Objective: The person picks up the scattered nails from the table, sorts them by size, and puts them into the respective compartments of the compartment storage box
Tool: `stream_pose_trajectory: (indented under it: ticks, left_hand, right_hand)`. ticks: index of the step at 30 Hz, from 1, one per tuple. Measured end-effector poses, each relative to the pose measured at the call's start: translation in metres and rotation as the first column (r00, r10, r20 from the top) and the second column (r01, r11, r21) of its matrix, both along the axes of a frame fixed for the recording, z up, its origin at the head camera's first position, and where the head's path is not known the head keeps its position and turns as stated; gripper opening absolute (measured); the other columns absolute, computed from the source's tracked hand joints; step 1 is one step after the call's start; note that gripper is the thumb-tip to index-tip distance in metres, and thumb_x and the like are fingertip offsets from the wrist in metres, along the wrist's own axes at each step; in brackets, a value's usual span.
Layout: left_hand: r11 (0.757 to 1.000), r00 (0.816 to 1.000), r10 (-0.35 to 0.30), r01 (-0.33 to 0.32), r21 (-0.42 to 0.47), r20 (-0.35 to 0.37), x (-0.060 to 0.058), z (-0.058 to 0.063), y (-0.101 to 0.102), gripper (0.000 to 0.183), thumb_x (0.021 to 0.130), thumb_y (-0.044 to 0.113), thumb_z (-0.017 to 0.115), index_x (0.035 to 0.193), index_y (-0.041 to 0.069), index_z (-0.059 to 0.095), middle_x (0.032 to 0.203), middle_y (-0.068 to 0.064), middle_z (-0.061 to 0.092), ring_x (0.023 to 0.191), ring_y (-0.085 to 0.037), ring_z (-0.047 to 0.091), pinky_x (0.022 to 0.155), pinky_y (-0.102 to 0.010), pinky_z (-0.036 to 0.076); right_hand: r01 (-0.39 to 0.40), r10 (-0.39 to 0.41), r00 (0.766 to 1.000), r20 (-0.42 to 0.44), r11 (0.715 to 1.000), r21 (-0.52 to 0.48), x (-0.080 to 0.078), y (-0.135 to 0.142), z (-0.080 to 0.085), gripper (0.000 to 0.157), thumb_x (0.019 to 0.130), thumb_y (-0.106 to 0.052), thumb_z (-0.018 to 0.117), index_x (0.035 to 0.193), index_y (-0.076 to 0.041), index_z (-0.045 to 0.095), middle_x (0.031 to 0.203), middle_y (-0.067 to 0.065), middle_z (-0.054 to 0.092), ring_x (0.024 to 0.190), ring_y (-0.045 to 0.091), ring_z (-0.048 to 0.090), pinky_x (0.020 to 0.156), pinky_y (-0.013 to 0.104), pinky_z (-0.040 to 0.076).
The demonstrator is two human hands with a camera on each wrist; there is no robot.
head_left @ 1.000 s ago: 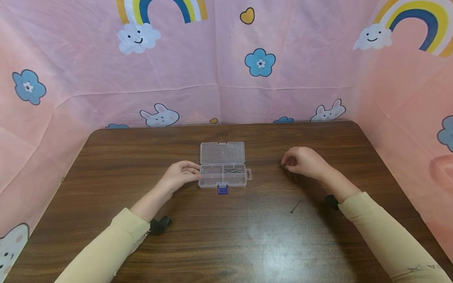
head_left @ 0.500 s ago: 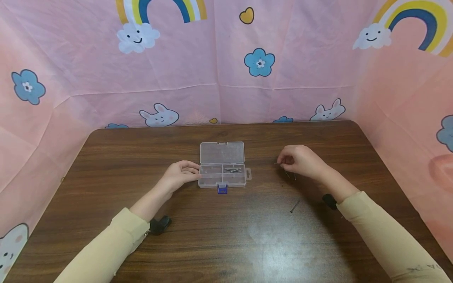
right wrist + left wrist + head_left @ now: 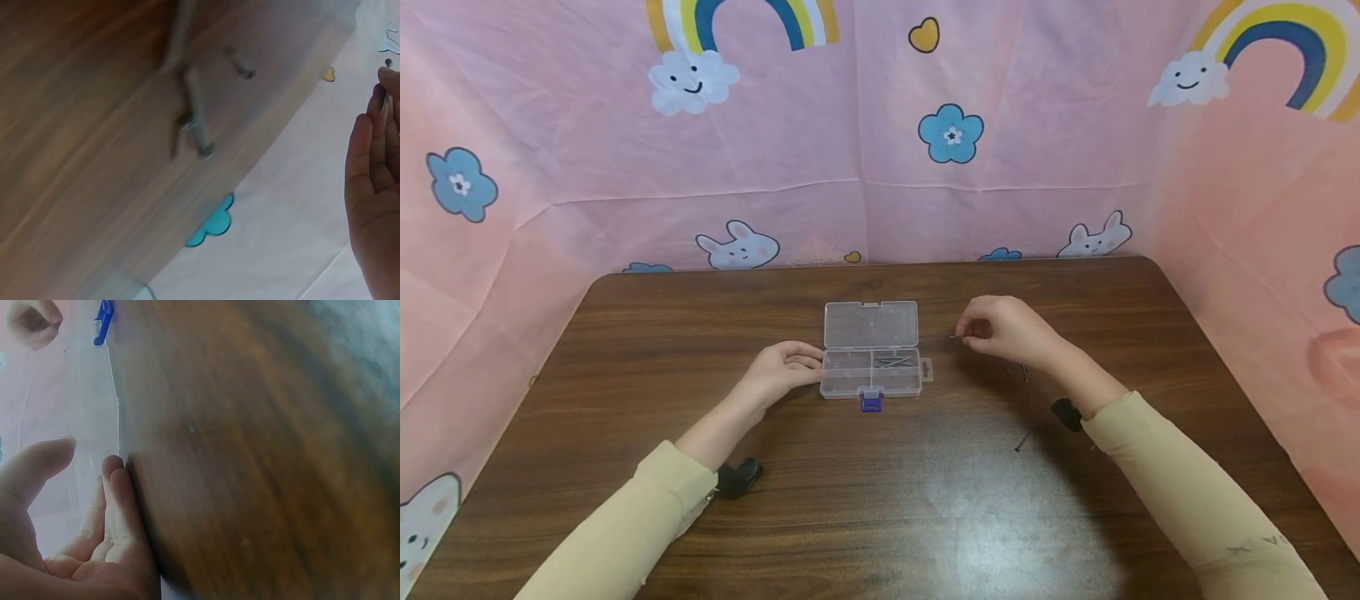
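A clear plastic box (image 3: 825, 385) with dividers lies with its lid (image 3: 871, 324) raised back and a blue latch (image 3: 871, 402) at the front. Several nails (image 3: 892, 362) rest in its back right compartment. At the box's left side, my left hand (image 3: 775, 372) touches the edge with fairly straight fingers, the thumb apart from them. Right of the box, my right hand (image 3: 1009, 330) pinches a nail (image 3: 383, 100) between thumb and fingertips, its round head sticking out past them. The right palm (image 3: 378, 219) shows in the right wrist view.
One loose nail (image 3: 1022, 442) lies on the brown table (image 3: 880, 500), right of centre. More nails (image 3: 197, 106) lie closer to the right hand, blurred in the right wrist view. A pink printed cloth (image 3: 880, 217) hangs behind the table and along its sides.
My right hand has lifted a nail from the loose nails and moved left and slightly back, toward the box. My left hand and the box have stayed in place.
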State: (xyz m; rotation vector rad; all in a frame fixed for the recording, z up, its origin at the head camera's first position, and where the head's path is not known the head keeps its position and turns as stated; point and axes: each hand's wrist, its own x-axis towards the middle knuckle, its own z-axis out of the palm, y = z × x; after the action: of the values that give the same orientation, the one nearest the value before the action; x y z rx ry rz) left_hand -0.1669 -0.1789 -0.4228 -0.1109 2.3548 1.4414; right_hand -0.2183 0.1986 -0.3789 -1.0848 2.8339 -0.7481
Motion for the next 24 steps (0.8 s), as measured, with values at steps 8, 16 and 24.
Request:
stream_pose_trajectory:
  ticks: [8,16,24]
  left_hand:
    - [1.000,1.000,0.003,-0.003,0.006,-0.002,0.000,0.001,0.000,0.042,0.098,0.021,0.077,0.134,0.002,0.066,0.118,-0.009,0.074,0.100,-0.011,0.070,0.108,-0.044,0.049]
    - [1.000,1.000,-0.003,0.003,0.009,-0.007,0.002,0.001,0.000,0.043,0.098,0.021,0.077,0.135,0.002,0.066,0.121,-0.013,0.074,0.101,-0.014,0.071,0.108,-0.047,0.050]
    - [1.000,1.000,0.001,-0.001,0.019,-0.004,0.000,0.001,0.000,0.043,0.098,0.020,0.077,0.134,0.001,0.065,0.116,-0.009,0.075,0.099,-0.010,0.071,0.111,-0.046,0.048]
  right_hand:
    - [-0.042,0.043,0.999,0.020,0.997,-0.060,-0.004,-0.026,0.003,0.009,0.092,0.000,0.077,0.098,-0.007,0.078,0.096,0.004,0.074,0.085,0.016,0.068,0.077,0.034,0.058]
    - [-0.079,0.084,0.995,0.050,0.992,-0.094,-0.009,-0.052,0.001,0.008,0.092,0.000,0.077,0.097,-0.007,0.079,0.095,0.004,0.074,0.084,0.017,0.066,0.077,0.033,0.057]
    - [-0.123,0.128,0.990,0.060,0.989,-0.081,-0.009,-0.072,-0.005,0.008,0.092,-0.001,0.076,0.097,-0.006,0.079,0.096,0.005,0.074,0.084,0.017,0.066,0.078,0.031,0.057]
